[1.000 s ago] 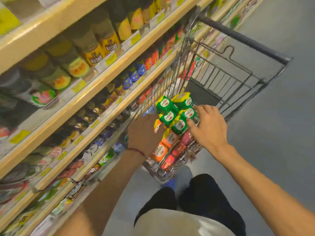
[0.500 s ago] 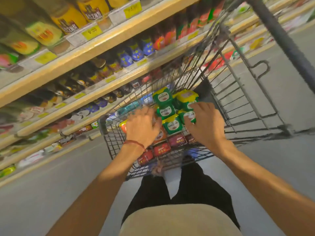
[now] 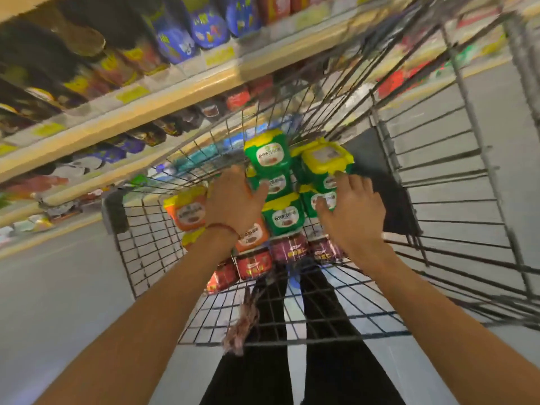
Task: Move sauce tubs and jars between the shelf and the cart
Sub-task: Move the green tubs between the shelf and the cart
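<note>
green yellow-lidded plastic sauce tubs [image 3: 282, 217] remain stacked in the black wire cart [image 3: 114, 211], right hand [image 3: 347, 217] still splayed flat on them, left hand [image 3: 233, 200] with its grip hidden; nothing lifted.

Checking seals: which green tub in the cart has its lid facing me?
The top-right green plastic tub, yellow lid showing; the others show green labelled sides.
</note>
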The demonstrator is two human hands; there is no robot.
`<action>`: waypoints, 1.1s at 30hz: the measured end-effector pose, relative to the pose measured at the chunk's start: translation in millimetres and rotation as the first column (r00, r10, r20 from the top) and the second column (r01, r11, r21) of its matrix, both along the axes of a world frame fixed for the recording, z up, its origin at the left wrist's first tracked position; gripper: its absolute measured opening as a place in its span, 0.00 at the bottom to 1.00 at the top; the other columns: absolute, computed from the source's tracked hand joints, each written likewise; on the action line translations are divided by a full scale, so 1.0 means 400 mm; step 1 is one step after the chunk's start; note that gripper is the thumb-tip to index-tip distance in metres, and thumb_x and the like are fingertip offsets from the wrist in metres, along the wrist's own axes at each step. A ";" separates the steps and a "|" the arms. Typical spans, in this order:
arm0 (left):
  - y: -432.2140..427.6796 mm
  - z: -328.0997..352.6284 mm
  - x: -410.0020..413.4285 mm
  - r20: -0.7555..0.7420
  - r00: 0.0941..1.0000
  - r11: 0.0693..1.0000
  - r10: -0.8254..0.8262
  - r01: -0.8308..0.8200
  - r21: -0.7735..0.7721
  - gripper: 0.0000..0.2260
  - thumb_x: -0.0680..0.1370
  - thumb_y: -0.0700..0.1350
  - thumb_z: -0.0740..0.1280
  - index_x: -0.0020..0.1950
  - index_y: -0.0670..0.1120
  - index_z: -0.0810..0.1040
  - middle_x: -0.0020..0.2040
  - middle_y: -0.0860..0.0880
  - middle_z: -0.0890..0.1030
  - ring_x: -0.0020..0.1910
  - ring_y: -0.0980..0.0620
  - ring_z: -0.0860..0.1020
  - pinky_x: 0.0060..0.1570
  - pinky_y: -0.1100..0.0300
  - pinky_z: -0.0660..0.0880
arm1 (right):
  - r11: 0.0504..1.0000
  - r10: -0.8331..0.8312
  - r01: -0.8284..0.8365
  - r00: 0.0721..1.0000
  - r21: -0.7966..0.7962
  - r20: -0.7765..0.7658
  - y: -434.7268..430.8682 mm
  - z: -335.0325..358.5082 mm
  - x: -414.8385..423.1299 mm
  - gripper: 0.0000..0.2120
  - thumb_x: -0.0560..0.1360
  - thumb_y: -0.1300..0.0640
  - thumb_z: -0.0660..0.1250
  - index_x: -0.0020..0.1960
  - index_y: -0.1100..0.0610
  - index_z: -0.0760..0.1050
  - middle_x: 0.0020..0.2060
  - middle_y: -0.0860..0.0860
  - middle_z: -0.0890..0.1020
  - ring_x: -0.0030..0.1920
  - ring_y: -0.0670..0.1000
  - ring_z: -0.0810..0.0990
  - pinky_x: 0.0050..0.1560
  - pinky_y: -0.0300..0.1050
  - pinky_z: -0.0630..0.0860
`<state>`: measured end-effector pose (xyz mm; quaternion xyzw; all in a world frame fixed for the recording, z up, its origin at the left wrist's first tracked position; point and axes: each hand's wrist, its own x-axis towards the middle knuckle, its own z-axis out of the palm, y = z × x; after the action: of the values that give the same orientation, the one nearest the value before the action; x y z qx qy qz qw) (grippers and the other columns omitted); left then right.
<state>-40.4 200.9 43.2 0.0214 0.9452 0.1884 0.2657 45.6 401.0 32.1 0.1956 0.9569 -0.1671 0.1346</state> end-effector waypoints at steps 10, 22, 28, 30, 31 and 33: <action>0.070 -0.213 -0.109 0.625 0.656 0.492 0.423 -0.746 0.449 0.13 0.77 0.47 0.75 0.59 0.49 0.78 0.53 0.51 0.85 0.45 0.58 0.86 0.40 0.63 0.82 | 0.898 -0.347 0.346 0.937 -0.272 0.045 -0.018 -0.142 -0.030 0.39 0.78 0.52 0.72 0.80 0.64 0.55 0.75 0.61 0.66 0.73 0.64 0.69 0.65 0.60 0.74; 0.042 -0.269 -0.040 0.381 0.869 0.704 0.317 -0.485 0.520 0.33 0.60 0.57 0.85 0.61 0.47 0.81 0.56 0.49 0.86 0.57 0.49 0.84 0.59 0.46 0.80 | 0.802 -0.488 0.440 0.873 -0.405 -0.017 0.017 -0.204 -0.037 0.36 0.74 0.56 0.78 0.75 0.65 0.65 0.68 0.62 0.72 0.71 0.61 0.69 0.72 0.56 0.69; -0.026 -0.308 0.042 0.382 0.834 0.711 0.398 -0.544 0.445 0.38 0.61 0.49 0.87 0.65 0.37 0.76 0.60 0.43 0.84 0.58 0.45 0.84 0.57 0.45 0.81 | 0.763 -0.467 0.428 0.883 -0.485 0.046 0.009 -0.234 -0.058 0.41 0.64 0.46 0.85 0.68 0.62 0.70 0.63 0.59 0.76 0.67 0.56 0.69 0.65 0.55 0.73; -0.021 -0.291 0.055 0.383 0.814 0.685 0.437 -0.577 0.445 0.36 0.62 0.44 0.86 0.65 0.39 0.77 0.59 0.44 0.84 0.58 0.48 0.84 0.56 0.49 0.82 | 0.711 -0.476 0.445 0.874 -0.544 0.093 0.005 -0.241 -0.083 0.47 0.60 0.44 0.86 0.70 0.61 0.69 0.64 0.57 0.75 0.67 0.51 0.69 0.66 0.51 0.74; -0.013 -0.276 0.057 0.366 0.806 0.674 0.466 -0.591 0.443 0.36 0.61 0.44 0.86 0.65 0.40 0.76 0.60 0.46 0.84 0.58 0.52 0.84 0.55 0.54 0.82 | 0.690 -0.462 0.430 0.881 -0.582 0.103 0.004 -0.248 -0.098 0.49 0.58 0.43 0.86 0.71 0.59 0.69 0.64 0.56 0.76 0.66 0.49 0.71 0.66 0.50 0.75; -0.007 -0.258 0.058 0.306 0.810 0.688 0.501 -0.587 0.427 0.36 0.61 0.43 0.86 0.63 0.48 0.72 0.58 0.53 0.81 0.54 0.66 0.81 0.52 0.66 0.79 | 0.642 -0.439 0.387 0.893 -0.662 0.096 0.001 -0.274 -0.117 0.49 0.55 0.41 0.87 0.69 0.52 0.69 0.63 0.53 0.79 0.65 0.50 0.77 0.66 0.56 0.78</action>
<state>-17.1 198.1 -60.1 -0.2077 0.8002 0.4992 0.2596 -1.1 401.6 -77.5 0.3412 0.7670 -0.5305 0.1180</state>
